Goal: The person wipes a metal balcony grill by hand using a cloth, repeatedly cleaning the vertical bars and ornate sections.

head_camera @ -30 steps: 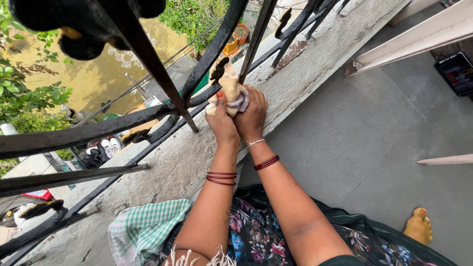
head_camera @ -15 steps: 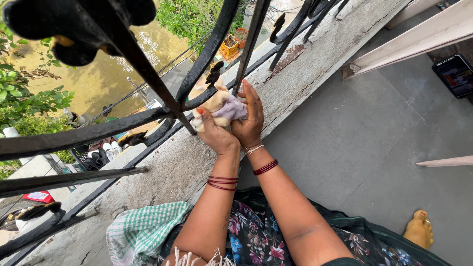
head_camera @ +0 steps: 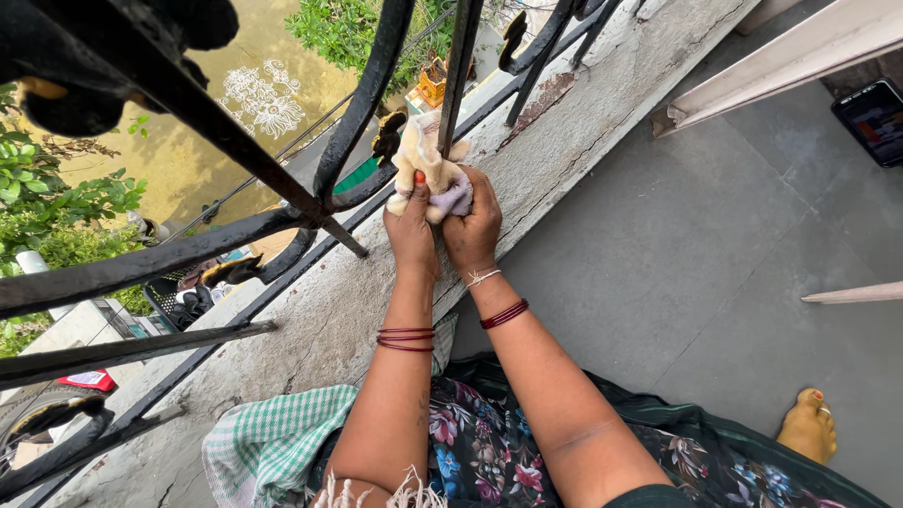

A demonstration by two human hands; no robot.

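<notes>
Both hands grip one crumpled cream and lilac cloth (head_camera: 428, 169) wrapped round an upright black bar (head_camera: 458, 66) of the iron railing. My left hand (head_camera: 411, 230) holds the cloth's left side, thumb up against it. My right hand (head_camera: 473, 224) clutches the right side, fingers curled over the lilac part. The cloth sits just above the worn concrete ledge (head_camera: 564, 122) that carries the railing. Red bangles circle both wrists.
A curved black railing scroll (head_camera: 362, 103) and thick horizontal bars (head_camera: 141, 263) run left of my hands. A green checked cloth (head_camera: 273, 437) lies on the ledge near my lap. Grey floor tiles (head_camera: 696, 254), a phone (head_camera: 870, 118) and a bare foot (head_camera: 807, 425) are at right.
My hands and the cloth slid down the bar, then back up it. The right hand opened flat half a second ago and now has its fingers closed on the cloth again.
</notes>
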